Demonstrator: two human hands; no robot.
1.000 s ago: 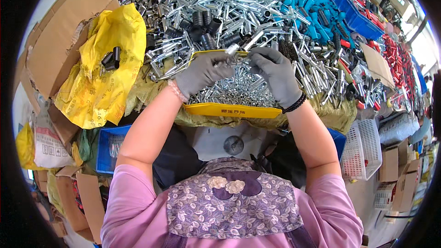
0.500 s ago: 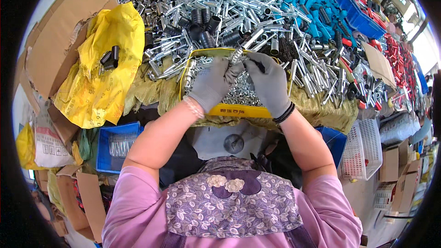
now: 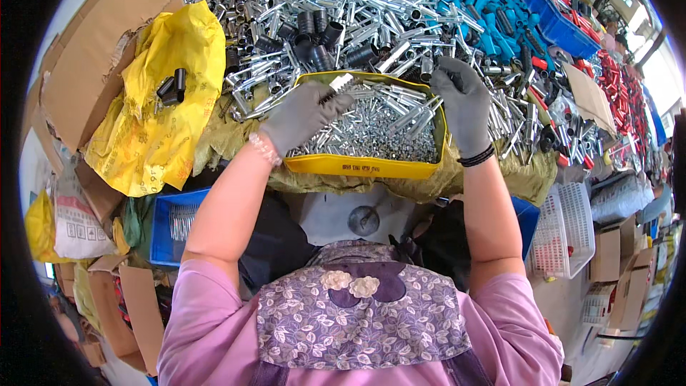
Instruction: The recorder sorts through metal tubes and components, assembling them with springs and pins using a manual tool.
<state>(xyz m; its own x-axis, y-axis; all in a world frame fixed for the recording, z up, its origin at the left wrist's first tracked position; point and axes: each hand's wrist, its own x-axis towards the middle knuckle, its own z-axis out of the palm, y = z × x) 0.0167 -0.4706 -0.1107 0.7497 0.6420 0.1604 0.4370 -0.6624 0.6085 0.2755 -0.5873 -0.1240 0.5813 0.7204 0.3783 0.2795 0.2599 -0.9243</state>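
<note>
Metal tube (image 3: 336,86): a short silver piece pinched in the left hand's fingertips, held over the near-left part of the yellow tray, so it stays above the tray if it slips.
Left hand (image 3: 304,114): grey glove, fingers clamped together on the tube, wrist resting at the tray's near-left rim for support.
Right hand (image 3: 464,104): grey glove, reaching over the tray's far-right corner into the pile; fingers curled downward, and I cannot tell whether they grip anything.
Yellow tray (image 3: 364,166): shallow, full of small silver screws and tubes, set at the table's near edge, close to the body.
Pile of silver tubes (image 3: 357,7): spread across the far side, just beyond the tray.
Blue parts (image 3: 493,21): far right, heaped apart from the silver ones.
Yellow bag (image 3: 153,100): left, holding a few black sleeves.
</note>
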